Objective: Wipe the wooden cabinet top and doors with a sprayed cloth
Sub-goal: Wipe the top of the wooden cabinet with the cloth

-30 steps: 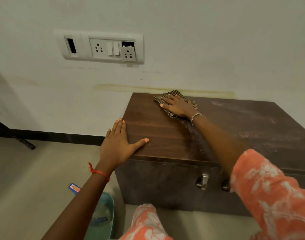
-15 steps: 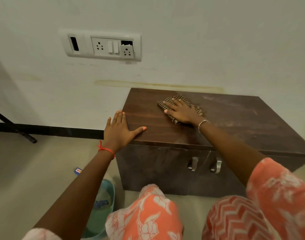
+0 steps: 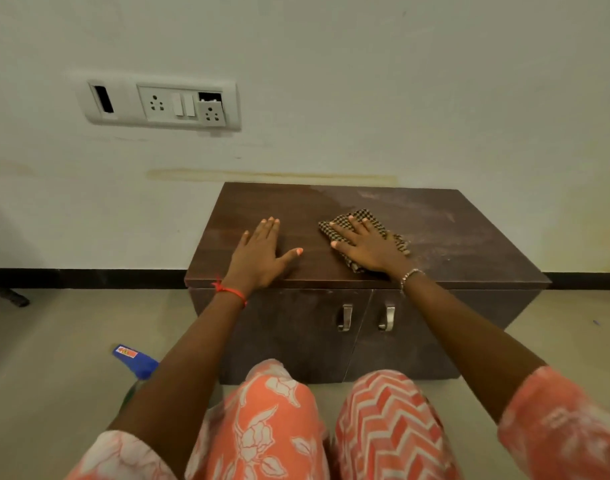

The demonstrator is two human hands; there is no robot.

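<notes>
A low dark wooden cabinet (image 3: pixel 469 244) stands against the wall, with two doors (image 3: pixel 296 334) and metal handles below its top. My right hand (image 3: pixel 369 247) presses flat on a brown checked cloth (image 3: pixel 362 216) near the middle of the top, close to the front edge. My left hand (image 3: pixel 258 254) lies flat with fingers spread on the top's left part, holding nothing. The top's right half looks dusty and streaked; the left half looks darker.
A blue spray bottle (image 3: pixel 134 358) lies on the floor at the left, over a green tub (image 3: pixel 130 393) mostly hidden by my left arm. A switch and socket panel (image 3: pixel 161 105) is on the wall. My knees in orange fabric sit before the doors.
My right hand has drawn the cloth from the back of the top toward the front edge. My left hand moved from the left corner further onto the top. The view backed away.
</notes>
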